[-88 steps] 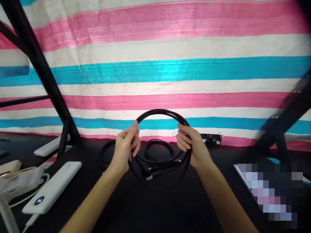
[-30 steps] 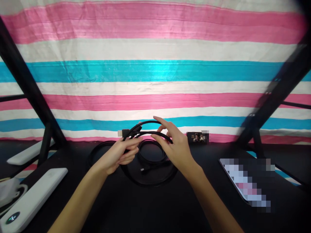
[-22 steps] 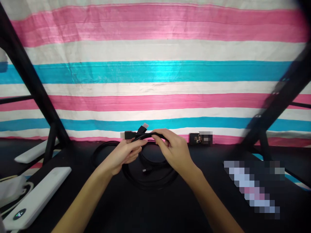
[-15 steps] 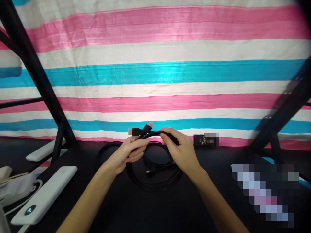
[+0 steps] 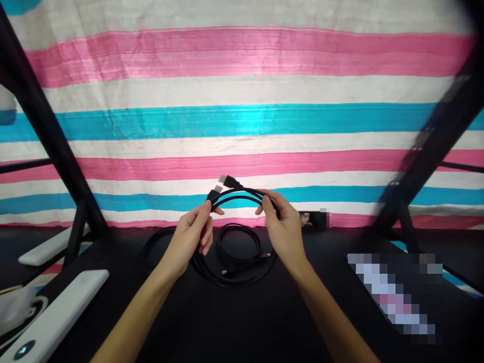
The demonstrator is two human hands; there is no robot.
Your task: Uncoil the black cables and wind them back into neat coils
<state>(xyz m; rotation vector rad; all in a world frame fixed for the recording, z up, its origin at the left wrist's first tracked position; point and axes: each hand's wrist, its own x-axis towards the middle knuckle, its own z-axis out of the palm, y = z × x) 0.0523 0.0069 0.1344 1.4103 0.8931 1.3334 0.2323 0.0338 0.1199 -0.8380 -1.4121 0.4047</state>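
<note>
A looped black cable (image 5: 235, 190) is held up above the desk, stretched in an arc between my two hands. My left hand (image 5: 189, 232) pinches its left side, just below a black plug with a flat metal tip (image 5: 215, 193). A second metal-tipped plug (image 5: 229, 181) sticks out above the arc. My right hand (image 5: 283, 224) grips the right side of the loop, thumb in front. The loop's lower part hangs between my wrists. Behind and below it, another coiled black cable (image 5: 239, 259) lies on the desk, with a further black coil (image 5: 149, 239) to its left.
The black desk (image 5: 234, 327) backs onto a striped plastic sheet (image 5: 242, 121). Black frame bars (image 5: 56, 136) slant up on both sides. At left are a long white device (image 5: 64, 312) and a white adapter with cord (image 5: 18, 307). A pixelated flat object (image 5: 389, 297) lies at right.
My hands have moved apart and the cable has opened into a wider arc. Its plugs now point upward and to different sides. The view has shifted slightly right.
</note>
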